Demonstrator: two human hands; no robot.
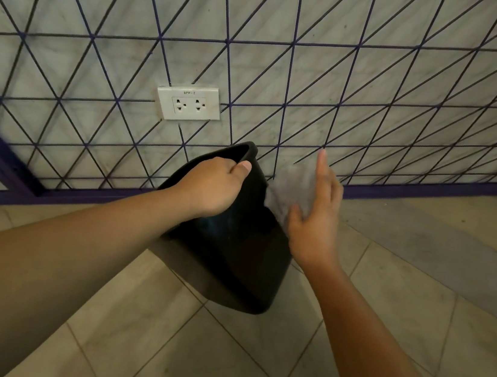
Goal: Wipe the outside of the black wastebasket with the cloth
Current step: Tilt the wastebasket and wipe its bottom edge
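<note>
The fingers (pixel 237 168) of the left hand (pixel 209 186) are curled over the rim of the black wastebasket (pixel 233 249), which is held tilted above the tiled floor (pixel 218 358), near the wall, probably so that its outer side is exposed. The grey cloth (pixel 291 190) is pressed flat against that side by the right hand (pixel 315 222), its fingers kept straight. A wall socket (pixel 188 105) is seen behind.

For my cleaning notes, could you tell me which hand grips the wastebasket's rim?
The left hand grips the black wastebasket rim; the right hand presses the cloth against its side.
</note>
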